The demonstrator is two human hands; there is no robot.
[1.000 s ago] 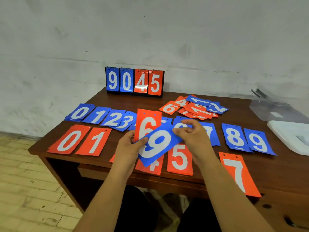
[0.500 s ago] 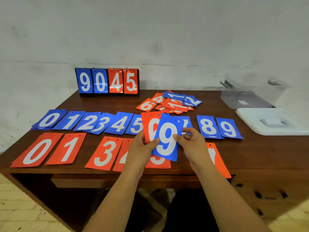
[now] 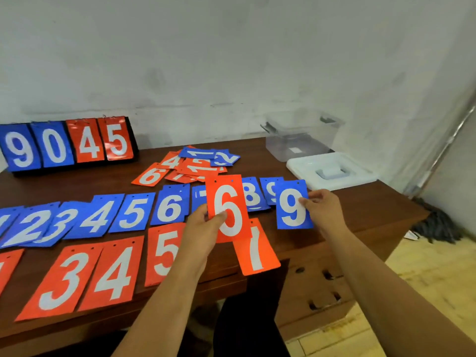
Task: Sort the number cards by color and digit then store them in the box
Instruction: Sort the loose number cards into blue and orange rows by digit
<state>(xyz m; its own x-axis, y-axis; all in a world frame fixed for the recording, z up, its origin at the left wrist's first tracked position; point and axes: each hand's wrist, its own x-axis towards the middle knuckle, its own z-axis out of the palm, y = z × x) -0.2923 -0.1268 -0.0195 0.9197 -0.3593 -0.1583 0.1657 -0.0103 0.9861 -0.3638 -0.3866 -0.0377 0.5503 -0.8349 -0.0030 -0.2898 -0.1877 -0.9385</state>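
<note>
The held blue 9 (image 3: 292, 206) was pinched upright by the right hand (image 3: 322, 210), just right of the lying blue 9 (image 3: 269, 190) at the row's end, while the red 6 (image 3: 228, 210) was clamped in the left hand (image 3: 201, 228).

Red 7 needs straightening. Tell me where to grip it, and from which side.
Pinch the red 7 at its near end, from the table's front edge. It lies flat, that end reaches the edge, and the red 6 in the left hand hides its far end.
</note>
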